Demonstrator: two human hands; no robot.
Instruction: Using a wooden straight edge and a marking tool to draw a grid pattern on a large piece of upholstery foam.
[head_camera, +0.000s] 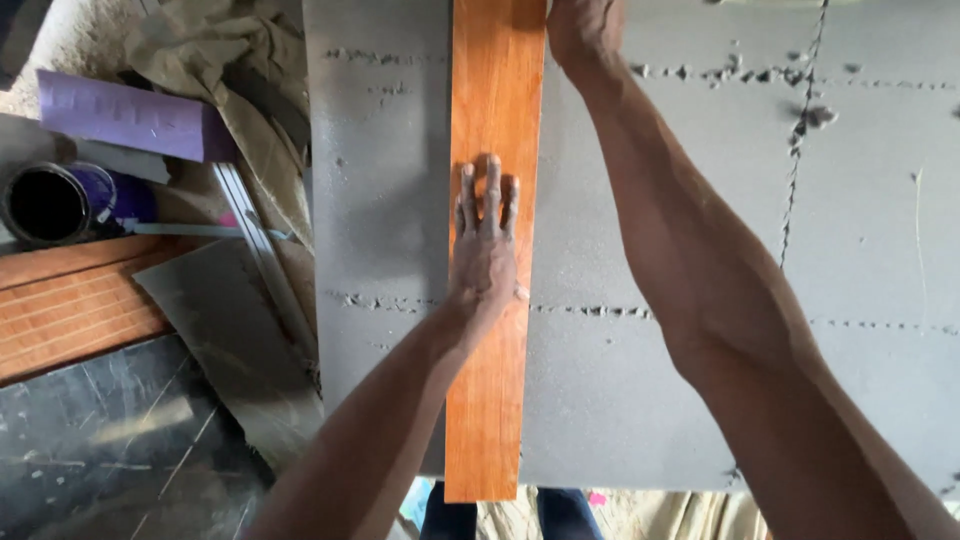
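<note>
a: start at the far left. what's over there?

b: a black can (45, 203) lying on its side with its open mouth toward the camera, and a purple box (130, 117) just above it. under them is a stack of reddish-brown tiles (70, 300), then a dark marble slab (100, 440) at the bottom corner. crumpled brown paper (225, 60) sits at the top, and a metal straightedge (262, 250) runs down along the edge of the grey surface.

a: and the grey surface?

b: a wide bed of grey mortar (390, 180), with lines of crumbs and ridges across it. a long wood-look plank tile (495, 300) lies on it lengthwise, running from the top edge of the view down to just past the near edge of the bed.

a: where's the left hand?

b: the left hand (485, 240) lies flat on the plank, palm down, about midway along it. fingers straight and close together, pointing away from the person, pressing rather than gripping.

a: the right?

b: the right hand (583, 30) reaches to the top of the view, at the plank's right edge. it's cut off by the frame, so i cannot tell whether the fingers are apart or closed on the edge.

a: anything further right?

b: only more grey mortar, crossed by a thin crumbly seam (800, 130).
</note>
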